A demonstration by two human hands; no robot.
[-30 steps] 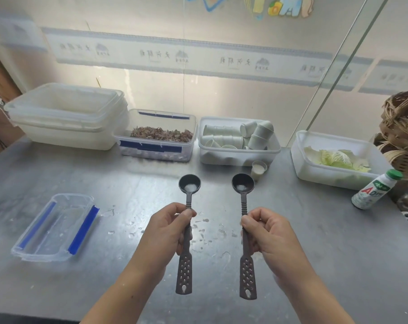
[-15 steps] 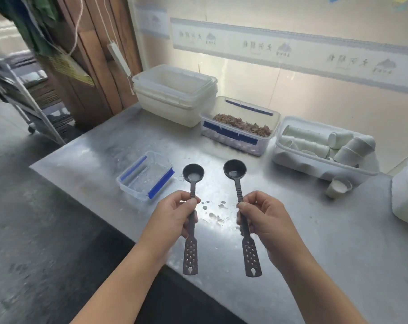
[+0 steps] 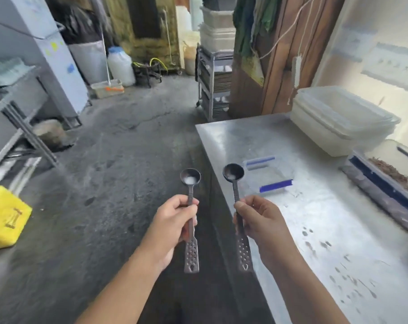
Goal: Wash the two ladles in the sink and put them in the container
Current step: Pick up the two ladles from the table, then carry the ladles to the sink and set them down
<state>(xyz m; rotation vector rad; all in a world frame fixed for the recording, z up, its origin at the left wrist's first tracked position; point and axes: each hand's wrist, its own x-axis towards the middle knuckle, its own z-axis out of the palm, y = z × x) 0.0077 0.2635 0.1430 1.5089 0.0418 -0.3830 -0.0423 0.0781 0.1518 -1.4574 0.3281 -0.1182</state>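
Left hand [image 3: 172, 220] closed on left ladle [image 3: 190, 206], fingers pinching mid-handle; bowl above fingers, perforated end below. Right hand [image 3: 259, 220] closed on right ladle [image 3: 236, 202], same grip. Both bowls up, white residue inside. Sink not in view; table [image 3: 315, 230] on right-hand side. Judgement: carry to sink is step in hand. You keep bowls level, handles apart, grip firm above perforations; no container chosen yet.

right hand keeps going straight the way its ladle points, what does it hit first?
Likely the clear blue-edged container on the steel table, just beyond the right hand and its ladle; depth is unclear.
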